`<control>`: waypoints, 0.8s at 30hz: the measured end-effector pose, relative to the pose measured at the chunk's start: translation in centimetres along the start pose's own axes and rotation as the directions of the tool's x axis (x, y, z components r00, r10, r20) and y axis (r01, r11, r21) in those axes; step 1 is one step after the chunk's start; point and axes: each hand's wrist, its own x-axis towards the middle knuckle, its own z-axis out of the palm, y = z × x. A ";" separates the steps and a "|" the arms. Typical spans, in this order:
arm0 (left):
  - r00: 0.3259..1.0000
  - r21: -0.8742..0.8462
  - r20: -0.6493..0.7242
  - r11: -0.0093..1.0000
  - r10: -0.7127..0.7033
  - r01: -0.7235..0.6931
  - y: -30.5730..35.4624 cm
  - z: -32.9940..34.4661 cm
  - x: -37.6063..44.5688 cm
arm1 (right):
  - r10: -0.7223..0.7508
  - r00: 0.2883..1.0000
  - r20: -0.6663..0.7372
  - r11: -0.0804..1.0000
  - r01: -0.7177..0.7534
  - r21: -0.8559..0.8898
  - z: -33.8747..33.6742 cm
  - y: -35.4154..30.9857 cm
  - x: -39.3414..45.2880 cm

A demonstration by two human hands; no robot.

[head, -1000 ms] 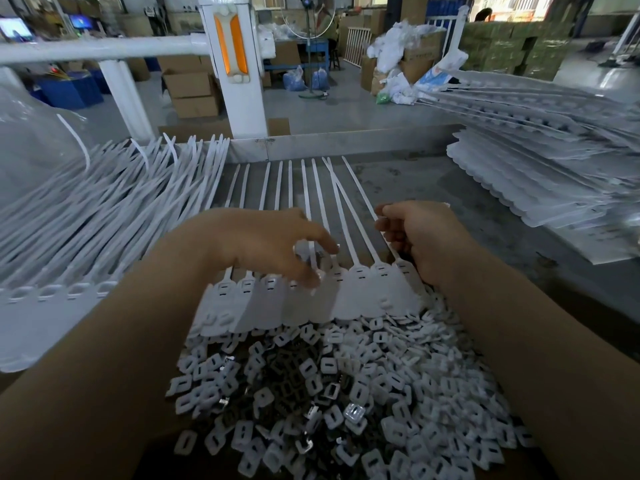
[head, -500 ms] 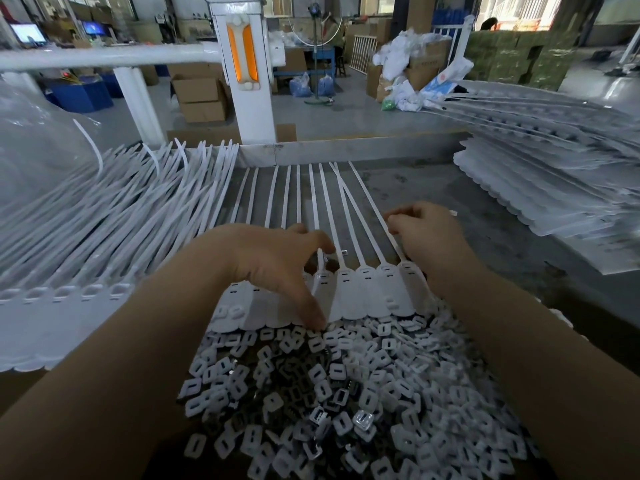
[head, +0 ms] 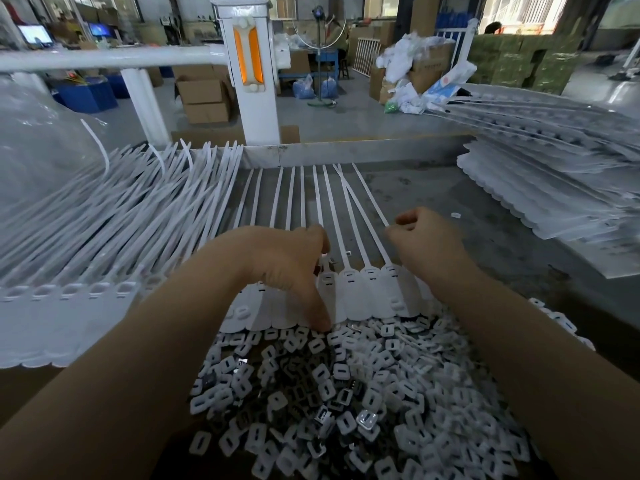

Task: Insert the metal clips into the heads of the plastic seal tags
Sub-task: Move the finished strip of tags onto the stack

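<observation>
Left hand (head: pixel 284 268) presses the row of white plastic seal tags (head: pixel 367 292), fingers extended, thumb down. Right hand (head: pixel 426 244) curled closed; contents cannot be determined. Loose metal clips (head: pixel 346 386) heaped below.

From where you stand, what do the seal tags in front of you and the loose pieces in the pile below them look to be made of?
The row of seal tags: white plastic, matte, with thin straps that look flexible. The pile of loose pieces: mostly small white slotted squares, also plastic by their dull, even look. Mixed among them are dark and shiny pieces that glint like bare metal, probably the clips; too small to be sure.
</observation>
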 end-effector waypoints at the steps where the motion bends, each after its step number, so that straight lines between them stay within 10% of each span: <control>1: 1.000 -0.021 0.007 1.000 0.009 -0.009 0.0 0.0 0.0 | 0.043 0.999 0.001 0.996 -0.043 0.080 0.0 -0.1 0.0; 10: 1.000 -0.035 0.020 0.999 0.015 -0.014 0.2 0.0 -0.1 | 0.168 0.985 0.048 0.941 -0.175 0.288 -0.8 -0.6 -0.1; 24: 0.998 0.212 -0.055 0.977 0.019 -0.007 3.1 0.3 -1.9 | -0.070 0.976 -0.208 0.945 0.131 0.298 -0.8 -1.3 -1.1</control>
